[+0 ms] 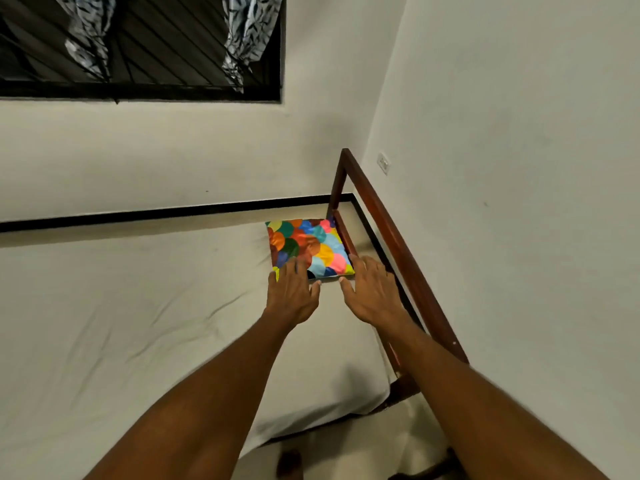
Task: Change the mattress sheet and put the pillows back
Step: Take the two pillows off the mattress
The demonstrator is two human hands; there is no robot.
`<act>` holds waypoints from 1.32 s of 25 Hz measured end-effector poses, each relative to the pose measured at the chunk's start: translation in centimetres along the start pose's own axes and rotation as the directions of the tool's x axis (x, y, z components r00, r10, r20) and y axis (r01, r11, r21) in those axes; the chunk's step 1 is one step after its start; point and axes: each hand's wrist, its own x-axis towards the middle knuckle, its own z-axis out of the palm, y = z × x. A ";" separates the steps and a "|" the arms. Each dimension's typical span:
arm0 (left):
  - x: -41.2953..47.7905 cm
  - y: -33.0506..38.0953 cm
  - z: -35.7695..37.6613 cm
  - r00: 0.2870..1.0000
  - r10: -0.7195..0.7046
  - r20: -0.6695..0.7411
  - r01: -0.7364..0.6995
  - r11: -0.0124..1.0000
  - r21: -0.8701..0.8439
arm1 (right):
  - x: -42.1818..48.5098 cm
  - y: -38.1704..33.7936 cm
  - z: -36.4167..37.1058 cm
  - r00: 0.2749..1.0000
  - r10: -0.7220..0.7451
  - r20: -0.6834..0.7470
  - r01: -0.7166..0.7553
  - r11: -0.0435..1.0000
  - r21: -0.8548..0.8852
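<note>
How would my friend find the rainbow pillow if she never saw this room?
Look at the bed with the cream sheet, then its far corner beside the wooden headboard. The small square pillow lies there, covered in bright overlapping circles, the only colourful thing on the bed.

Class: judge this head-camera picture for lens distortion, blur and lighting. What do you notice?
Head view: wide-angle bending bows the black wall stripe and the wooden bed frame; the forearms look slightly smeared, the pillow fairly sharp; light is soft and even, the window dark.
</note>
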 end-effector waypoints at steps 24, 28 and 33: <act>35.8 -15.0 33.6 0.706 -0.667 0.237 0.708 0.662 -0.247 | 46.0 15.8 39.3 0.882 0.199 0.426 -0.298 0.938 0.178; 40.8 -15.6 38.1 0.633 -0.759 0.154 0.748 0.547 -0.377 | 48.4 19.0 43.2 0.879 0.226 0.419 -0.341 0.913 0.224; 42.8 -16.8 42.0 0.579 -0.812 0.076 0.750 0.494 -0.441 | 48.9 20.7 47.3 0.865 0.239 0.441 -0.411 0.842 0.349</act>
